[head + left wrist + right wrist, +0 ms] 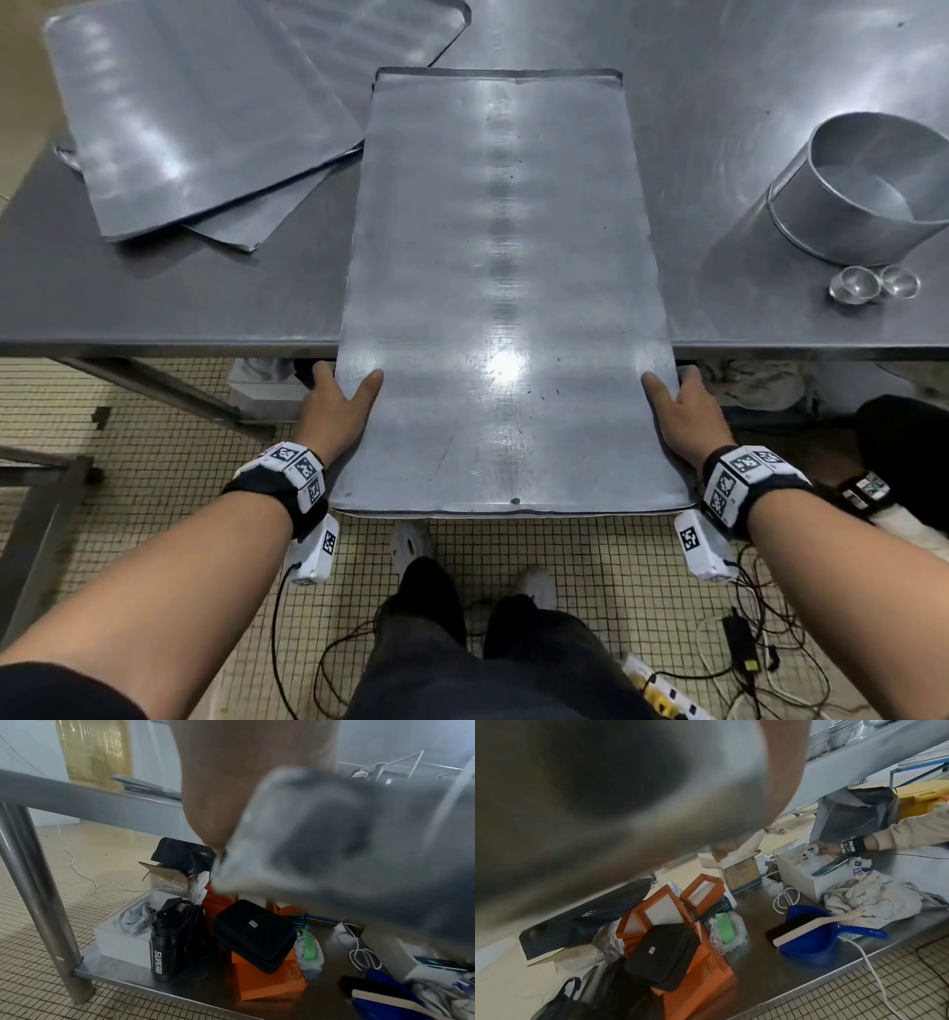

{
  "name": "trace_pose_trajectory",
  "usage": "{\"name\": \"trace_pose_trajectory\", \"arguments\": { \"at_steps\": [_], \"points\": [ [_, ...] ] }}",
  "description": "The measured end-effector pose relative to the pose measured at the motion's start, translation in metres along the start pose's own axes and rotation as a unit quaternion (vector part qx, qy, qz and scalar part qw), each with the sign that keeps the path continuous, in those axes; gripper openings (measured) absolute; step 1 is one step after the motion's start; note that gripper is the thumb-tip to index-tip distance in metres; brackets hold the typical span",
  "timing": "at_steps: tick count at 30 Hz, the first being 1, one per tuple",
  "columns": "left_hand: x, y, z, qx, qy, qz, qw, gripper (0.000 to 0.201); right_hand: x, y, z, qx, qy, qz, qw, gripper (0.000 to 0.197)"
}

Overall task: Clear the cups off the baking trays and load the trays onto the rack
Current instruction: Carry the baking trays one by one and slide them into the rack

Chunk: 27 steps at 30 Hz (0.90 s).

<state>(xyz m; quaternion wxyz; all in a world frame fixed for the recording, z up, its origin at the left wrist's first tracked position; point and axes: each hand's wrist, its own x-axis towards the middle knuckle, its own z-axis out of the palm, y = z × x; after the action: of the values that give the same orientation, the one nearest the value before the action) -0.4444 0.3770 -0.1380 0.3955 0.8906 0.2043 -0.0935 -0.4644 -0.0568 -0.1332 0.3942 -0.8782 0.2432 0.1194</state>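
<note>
Baking tray point(506, 288) sits half on the counter point(154, 298), near end overhanging the edge. Left hand point(336, 406) and right hand point(688, 411) grip its long sides: thumbs on top, fingers hidden underneath. Two small cups point(873, 284) lie right, beside round tin point(868, 190).

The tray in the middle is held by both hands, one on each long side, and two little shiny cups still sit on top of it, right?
Not quite. Both the left hand and right hand do hold the tray by its sides, but its top is bare. The head view shows the two little cups on the table, beside the round tin.
</note>
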Motion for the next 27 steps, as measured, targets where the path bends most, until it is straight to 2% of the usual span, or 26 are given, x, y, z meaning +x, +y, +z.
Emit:
{"name": "trace_pose_trajectory", "arguments": {
  "at_steps": [8, 16, 21, 27],
  "points": [
    [-0.003, 0.004, -0.007, -0.034, 0.005, 0.016, 0.999, 0.056, 0.002, 0.007, -0.006, 0.035, 0.018, -0.027, 0.999, 0.043],
    [-0.032, -0.007, -0.004, -0.044, -0.013, 0.012, 0.999, 0.046, -0.016, 0.018, -0.017, 0.005, 0.019, -0.041, 0.999, 0.032],
    [-0.043, -0.024, 0.006, -0.049, -0.027, 0.002, 0.998, 0.042, -0.022, 0.040, -0.022, -0.033, 0.002, -0.043, 0.999, 0.038],
    [-0.046, -0.025, 0.016, -0.073, -0.016, -0.015, 0.997, 0.046, -0.022, 0.049, -0.017, 0.023, -0.002, -0.015, 1.000, 0.042]
  ]
}}
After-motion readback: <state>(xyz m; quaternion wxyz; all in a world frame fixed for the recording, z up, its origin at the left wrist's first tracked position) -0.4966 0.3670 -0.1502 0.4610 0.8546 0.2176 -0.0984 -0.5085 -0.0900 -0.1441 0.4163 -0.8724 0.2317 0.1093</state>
